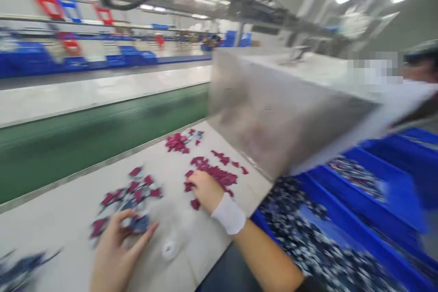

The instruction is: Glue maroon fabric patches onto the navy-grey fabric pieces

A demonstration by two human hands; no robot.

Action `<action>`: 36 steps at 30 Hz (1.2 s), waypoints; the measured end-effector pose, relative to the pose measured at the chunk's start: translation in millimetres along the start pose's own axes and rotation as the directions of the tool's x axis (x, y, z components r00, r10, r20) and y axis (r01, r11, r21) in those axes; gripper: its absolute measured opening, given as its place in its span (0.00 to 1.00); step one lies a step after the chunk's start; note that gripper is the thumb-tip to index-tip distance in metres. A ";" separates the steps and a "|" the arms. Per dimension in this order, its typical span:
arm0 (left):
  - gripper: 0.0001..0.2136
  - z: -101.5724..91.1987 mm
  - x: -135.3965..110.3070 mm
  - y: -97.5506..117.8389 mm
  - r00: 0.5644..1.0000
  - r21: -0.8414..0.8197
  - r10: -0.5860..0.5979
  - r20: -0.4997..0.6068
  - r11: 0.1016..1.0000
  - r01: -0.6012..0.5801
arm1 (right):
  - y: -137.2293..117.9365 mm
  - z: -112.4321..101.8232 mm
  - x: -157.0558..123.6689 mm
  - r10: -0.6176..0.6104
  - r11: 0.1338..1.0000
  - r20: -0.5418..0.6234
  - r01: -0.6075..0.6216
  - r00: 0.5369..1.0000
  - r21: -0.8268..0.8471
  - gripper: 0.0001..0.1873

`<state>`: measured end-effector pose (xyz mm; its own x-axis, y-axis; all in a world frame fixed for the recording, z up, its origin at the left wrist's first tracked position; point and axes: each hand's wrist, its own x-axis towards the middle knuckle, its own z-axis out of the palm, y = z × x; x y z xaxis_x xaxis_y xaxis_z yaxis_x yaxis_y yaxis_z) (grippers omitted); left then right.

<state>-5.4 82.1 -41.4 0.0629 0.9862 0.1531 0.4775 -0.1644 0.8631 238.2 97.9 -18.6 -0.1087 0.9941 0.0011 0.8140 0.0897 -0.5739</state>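
Note:
The picture is smeared by motion. My left hand (pixel 114 248) lies low on a pale worktable (pixel 51 223), fingers curled round a small dark blue piece (pixel 138 224) in a scatter of red and blue pieces (pixel 132 189). My right hand (pixel 204 190), a white band on its wrist, rests knuckles-up on a heap of dark red pieces (pixel 219 174); its fingertips are hidden. Another red heap (pixel 178 142) lies farther back.
A green conveyor belt (pixel 85 141) runs behind the table. A grey metal box (pixel 273 114) stands at the table's right end. Blue bins (pixel 369 219) with small dark parts sit at right. A small white round object (pixel 168 249) lies near my left hand. Another person's arm (pixel 420 96) shows at far right.

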 end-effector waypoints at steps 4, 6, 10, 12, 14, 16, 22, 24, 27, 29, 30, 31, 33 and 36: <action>0.21 -6.5 -0.8 -1.5 0.996 -0.014 -0.086 0.025 0.996 0.087 | 9.1 5.1 20.1 -0.007 0.993 0.064 0.000 0.998 0.118 0.09; 0.20 -3.8 1.5 6.0 0.992 -0.054 -0.126 0.005 0.991 0.126 | 1.7 -5.7 27.5 -0.033 0.982 0.095 0.015 0.995 0.186 0.11; 0.21 -1.0 2.8 14.2 0.991 -0.209 -0.133 -0.033 0.970 0.123 | -35.1 -26.0 37.7 -0.126 0.922 0.228 0.029 0.965 0.386 0.15; 0.19 -0.7 2.7 11.2 0.991 -0.252 -0.122 -0.059 0.962 0.103 | -50.2 -25.0 41.0 -0.148 0.844 0.301 -0.038 0.942 0.534 0.13; 0.16 -0.2 2.7 5.8 0.990 -0.269 -0.105 -0.093 0.960 0.077 | -56.2 -17.9 42.3 -0.135 0.745 0.365 -0.149 0.921 0.650 0.11; 0.13 0.6 2.6 1.2 0.990 -0.255 -0.067 -0.124 0.966 0.033 | -54.9 -9.9 41.4 -0.116 0.660 0.425 -0.251 0.898 0.709 0.12; 0.12 2.1 1.3 1.3 0.983 -0.288 0.042 -0.181 0.953 -0.093 | -50.9 -2.3 37.6 -0.184 0.587 0.487 -0.302 0.854 0.751 0.08; 0.12 2.7 1.0 2.9 0.980 -0.310 0.056 -0.190 0.944 -0.114 | -53.2 -1.7 37.5 -0.191 0.599 0.486 -0.291 0.853 0.746 0.08; 0.13 4.4 0.5 3.6 0.976 -0.303 0.093 -0.196 0.941 -0.151 | -56.5 1.3 37.4 -0.157 0.569 0.489 -0.326 0.858 0.755 0.09; 0.13 5.7 0.3 2.9 0.972 -0.286 0.111 -0.206 0.943 -0.168 | -58.1 4.0 37.4 -0.131 0.549 0.494 -0.352 0.860 0.758 0.12; 0.13 6.2 0.2 2.5 0.970 -0.277 0.112 -0.215 0.946 -0.171 | -58.6 5.3 37.5 -0.119 0.549 0.493 -0.356 0.862 0.756 0.13; 0.13 6.7 0.0 2.3 0.968 -0.267 0.112 -0.223 0.948 -0.171 | -59.0 6.3 37.6 -0.108 0.556 0.488 -0.355 0.866 0.752 0.14; 0.12 7.3 -0.3 2.5 0.967 -0.245 0.111 -0.229 0.955 -0.168 | -59.2 7.9 38.0 -0.091 0.579 0.475 -0.341 0.875 0.740 0.14; 0.13 7.8 -1.0 4.0 0.967 -0.192 0.122 -0.224 0.967 -0.167 | -58.7 9.5 38.9 -0.086 0.603 0.470 -0.330 0.878 0.726 0.14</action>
<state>3.3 80.6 -41.9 -0.0770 0.9293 0.3611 0.2826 -0.3270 0.9018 180.8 130.7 7.4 -0.4339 0.8364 -0.3350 0.1120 -0.3189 -0.9412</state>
